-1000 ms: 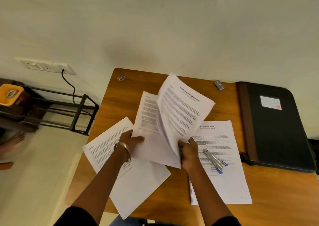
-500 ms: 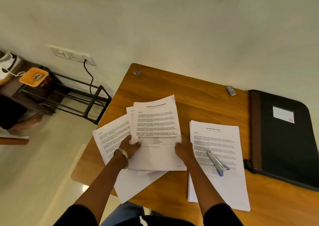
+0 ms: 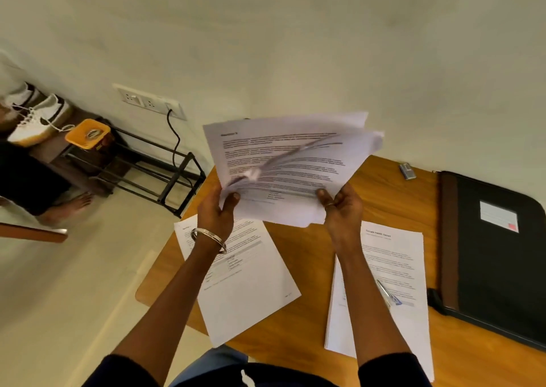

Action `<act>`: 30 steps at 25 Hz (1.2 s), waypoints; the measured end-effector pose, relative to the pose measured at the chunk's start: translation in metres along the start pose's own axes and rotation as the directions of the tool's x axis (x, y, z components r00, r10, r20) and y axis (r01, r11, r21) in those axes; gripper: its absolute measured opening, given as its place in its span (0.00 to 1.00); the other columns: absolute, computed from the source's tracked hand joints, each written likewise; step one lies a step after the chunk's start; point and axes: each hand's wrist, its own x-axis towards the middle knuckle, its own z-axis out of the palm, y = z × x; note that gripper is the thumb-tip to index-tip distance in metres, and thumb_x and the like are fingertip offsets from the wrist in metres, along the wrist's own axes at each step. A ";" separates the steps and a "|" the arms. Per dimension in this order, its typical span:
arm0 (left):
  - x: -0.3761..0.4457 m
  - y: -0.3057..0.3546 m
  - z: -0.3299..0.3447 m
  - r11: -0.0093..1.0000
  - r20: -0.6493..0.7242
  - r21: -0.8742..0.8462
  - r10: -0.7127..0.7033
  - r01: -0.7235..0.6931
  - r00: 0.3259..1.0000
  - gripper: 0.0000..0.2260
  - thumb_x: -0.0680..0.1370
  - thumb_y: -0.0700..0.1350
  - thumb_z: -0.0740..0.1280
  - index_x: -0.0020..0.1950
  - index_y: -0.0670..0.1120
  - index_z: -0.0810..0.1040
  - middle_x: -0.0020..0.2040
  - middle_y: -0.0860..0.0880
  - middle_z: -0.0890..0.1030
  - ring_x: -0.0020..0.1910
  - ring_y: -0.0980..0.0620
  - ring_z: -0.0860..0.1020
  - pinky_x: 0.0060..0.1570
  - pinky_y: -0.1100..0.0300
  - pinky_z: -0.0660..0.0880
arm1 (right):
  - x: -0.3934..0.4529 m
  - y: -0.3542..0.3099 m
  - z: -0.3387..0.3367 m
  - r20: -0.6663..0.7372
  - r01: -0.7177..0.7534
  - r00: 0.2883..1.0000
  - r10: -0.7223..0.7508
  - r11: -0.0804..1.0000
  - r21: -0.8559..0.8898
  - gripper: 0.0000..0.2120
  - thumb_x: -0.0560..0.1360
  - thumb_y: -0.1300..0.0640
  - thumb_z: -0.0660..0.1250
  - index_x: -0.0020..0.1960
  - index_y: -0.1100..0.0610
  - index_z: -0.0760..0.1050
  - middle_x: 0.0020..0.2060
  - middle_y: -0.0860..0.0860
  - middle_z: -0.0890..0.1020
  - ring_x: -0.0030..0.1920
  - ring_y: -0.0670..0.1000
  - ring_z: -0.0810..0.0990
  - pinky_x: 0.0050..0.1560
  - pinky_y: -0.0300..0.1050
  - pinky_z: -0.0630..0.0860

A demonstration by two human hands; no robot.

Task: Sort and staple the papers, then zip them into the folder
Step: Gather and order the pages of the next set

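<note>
Nearest us, at the table's (image 3: 310,271) front edge, lie two lots of paper: a left sheet (image 3: 251,280) hanging over the front-left edge, and a right stack (image 3: 393,256) with a stapler (image 3: 387,293) resting on it, partly hidden by our right forearm. The black folder (image 3: 496,256) lies closed along the right edge; we cannot see what is in it, and its far side is cut off. Above the table's middle we hold a sheaf (image 3: 289,162) up off the surface. Our left hand (image 3: 217,212) grips its lower left corner, thumb on top; our right hand (image 3: 342,209) pinches its lower right edge. The sheets are fanned and blurred, so their count is unclear. A small clip-like thing (image 3: 407,171) sits at the far edge.
</note>
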 end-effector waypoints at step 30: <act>-0.065 -0.118 -0.066 0.623 -0.155 0.286 -0.719 0.728 0.677 0.11 0.73 0.43 0.71 0.53 0.44 0.74 0.50 0.44 0.79 0.43 0.47 0.74 0.47 0.53 0.76 | -0.028 0.052 0.023 -0.087 -0.489 0.845 0.528 0.828 0.273 0.14 0.77 0.65 0.61 0.53 0.49 0.78 0.46 0.49 0.85 0.44 0.49 0.83 0.44 0.47 0.81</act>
